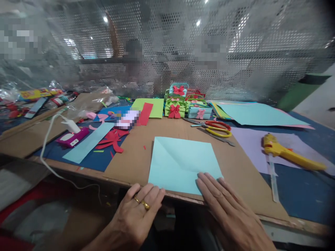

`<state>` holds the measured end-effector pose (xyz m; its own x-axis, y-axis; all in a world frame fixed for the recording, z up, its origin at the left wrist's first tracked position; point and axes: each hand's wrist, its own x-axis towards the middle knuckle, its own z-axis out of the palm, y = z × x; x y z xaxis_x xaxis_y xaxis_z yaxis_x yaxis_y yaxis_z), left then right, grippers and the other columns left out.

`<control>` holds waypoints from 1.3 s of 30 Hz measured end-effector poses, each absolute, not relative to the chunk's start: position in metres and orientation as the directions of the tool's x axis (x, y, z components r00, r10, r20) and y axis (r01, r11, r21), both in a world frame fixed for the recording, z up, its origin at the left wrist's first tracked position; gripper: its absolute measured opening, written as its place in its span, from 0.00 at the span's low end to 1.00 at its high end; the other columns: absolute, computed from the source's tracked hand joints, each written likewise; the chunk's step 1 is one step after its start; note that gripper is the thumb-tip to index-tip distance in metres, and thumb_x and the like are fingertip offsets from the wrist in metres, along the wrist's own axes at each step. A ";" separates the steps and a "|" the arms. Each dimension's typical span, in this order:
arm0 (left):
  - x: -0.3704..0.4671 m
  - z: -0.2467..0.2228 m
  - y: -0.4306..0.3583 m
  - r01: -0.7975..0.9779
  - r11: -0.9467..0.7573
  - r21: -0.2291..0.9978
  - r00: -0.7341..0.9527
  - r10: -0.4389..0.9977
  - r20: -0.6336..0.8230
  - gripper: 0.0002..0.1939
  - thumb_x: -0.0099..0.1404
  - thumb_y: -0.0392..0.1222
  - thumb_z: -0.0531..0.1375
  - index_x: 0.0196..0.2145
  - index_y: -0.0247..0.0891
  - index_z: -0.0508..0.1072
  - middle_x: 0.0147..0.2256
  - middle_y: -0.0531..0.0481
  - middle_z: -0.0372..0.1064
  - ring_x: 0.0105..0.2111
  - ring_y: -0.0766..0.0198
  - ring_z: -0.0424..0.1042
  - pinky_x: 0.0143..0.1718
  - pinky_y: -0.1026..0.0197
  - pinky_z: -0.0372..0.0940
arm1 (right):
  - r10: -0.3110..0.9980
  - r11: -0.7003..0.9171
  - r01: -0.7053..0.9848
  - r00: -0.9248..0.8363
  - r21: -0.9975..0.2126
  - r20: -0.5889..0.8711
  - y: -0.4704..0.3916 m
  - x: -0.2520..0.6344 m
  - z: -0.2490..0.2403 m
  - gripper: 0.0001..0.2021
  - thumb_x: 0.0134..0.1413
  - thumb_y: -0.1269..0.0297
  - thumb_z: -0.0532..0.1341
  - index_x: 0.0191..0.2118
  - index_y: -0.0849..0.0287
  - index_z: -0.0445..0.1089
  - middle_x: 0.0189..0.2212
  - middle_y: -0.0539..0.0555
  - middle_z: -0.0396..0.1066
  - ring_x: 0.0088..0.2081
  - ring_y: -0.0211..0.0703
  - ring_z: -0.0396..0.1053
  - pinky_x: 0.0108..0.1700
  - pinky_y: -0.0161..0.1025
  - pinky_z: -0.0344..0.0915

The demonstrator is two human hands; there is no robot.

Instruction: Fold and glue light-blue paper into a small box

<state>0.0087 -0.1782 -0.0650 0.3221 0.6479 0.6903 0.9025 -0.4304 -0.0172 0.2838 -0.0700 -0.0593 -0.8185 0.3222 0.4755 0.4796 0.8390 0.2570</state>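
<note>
A light blue paper sheet [183, 162] with a faint crease lies on brown cardboard [131, 162] near the table's front edge. My right hand [225, 204] rests flat on the sheet's lower right corner, fingers stretched and holding nothing. At the sheet's lower left corner is my left hand [141, 209], wearing two gold rings, its fingers bent and pressed together at the edge; whether they pinch the paper is hidden.
Scissors [217, 129] lie behind the sheet. A yellow glue gun [290, 155] is at the right. Small paper bags with bows [175, 111] stand at the back. Red paper scraps [111, 139] and a purple device with a white cable [73, 137] are left.
</note>
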 end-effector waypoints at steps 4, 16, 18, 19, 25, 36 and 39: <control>-0.001 -0.068 -0.183 0.907 -0.419 -0.033 0.321 0.641 0.697 0.18 0.72 0.29 0.52 0.56 0.27 0.73 0.48 0.40 0.77 0.53 0.56 0.71 0.59 0.54 0.53 | 0.324 0.836 0.482 -0.820 0.264 0.471 -0.069 0.284 -0.061 0.26 0.65 0.72 0.54 0.68 0.68 0.57 0.68 0.62 0.56 0.69 0.54 0.52 0.70 0.54 0.47; -0.009 -0.049 -0.196 0.975 -0.213 -0.062 0.183 0.610 0.771 0.10 0.71 0.32 0.57 0.45 0.35 0.77 0.41 0.48 0.78 0.45 0.60 0.74 0.57 0.53 0.56 | 0.309 0.841 0.481 -0.804 0.249 0.508 -0.070 0.281 -0.057 0.24 0.67 0.69 0.54 0.66 0.68 0.59 0.66 0.62 0.60 0.69 0.53 0.53 0.70 0.53 0.49; 0.009 -0.041 -0.189 0.971 -0.220 -0.090 0.209 0.611 0.763 0.13 0.71 0.37 0.59 0.50 0.33 0.75 0.45 0.45 0.78 0.49 0.59 0.72 0.59 0.54 0.55 | 0.313 0.843 0.482 -0.802 0.239 0.509 -0.070 0.281 -0.058 0.25 0.66 0.70 0.54 0.67 0.67 0.58 0.67 0.62 0.59 0.69 0.53 0.53 0.69 0.54 0.50; 0.020 -0.039 -0.182 0.960 -0.263 -0.093 0.239 0.601 0.763 0.15 0.70 0.39 0.61 0.52 0.31 0.74 0.47 0.43 0.77 0.52 0.57 0.71 0.59 0.54 0.55 | 0.314 0.843 0.482 -0.801 0.238 0.510 -0.070 0.281 -0.059 0.25 0.66 0.70 0.54 0.67 0.67 0.58 0.66 0.62 0.59 0.69 0.53 0.53 0.70 0.54 0.49; 0.051 -0.051 -0.148 0.851 -0.489 -0.190 0.481 0.584 0.653 0.17 0.72 0.39 0.57 0.54 0.26 0.73 0.47 0.43 0.76 0.49 0.57 0.70 0.55 0.54 0.57 | 0.311 0.851 0.466 -0.819 0.242 0.483 -0.067 0.283 -0.060 0.26 0.65 0.74 0.51 0.68 0.69 0.56 0.67 0.62 0.58 0.70 0.52 0.50 0.71 0.51 0.45; 0.008 -0.053 -0.165 0.907 -0.421 0.000 0.283 0.608 0.742 0.12 0.69 0.31 0.59 0.50 0.27 0.75 0.43 0.40 0.76 0.47 0.55 0.73 0.55 0.52 0.59 | 0.309 0.829 0.493 -0.797 0.265 0.519 -0.071 0.277 -0.049 0.28 0.68 0.54 0.54 0.66 0.67 0.60 0.65 0.62 0.63 0.65 0.53 0.60 0.64 0.51 0.59; -0.001 -0.041 -0.158 0.903 -0.418 0.099 0.238 0.679 0.694 0.13 0.70 0.31 0.58 0.51 0.30 0.74 0.44 0.41 0.75 0.47 0.56 0.72 0.53 0.51 0.58 | 0.338 0.813 0.518 -0.793 0.267 0.507 -0.070 0.274 -0.044 0.30 0.68 0.52 0.53 0.67 0.68 0.58 0.65 0.62 0.62 0.65 0.54 0.60 0.62 0.52 0.62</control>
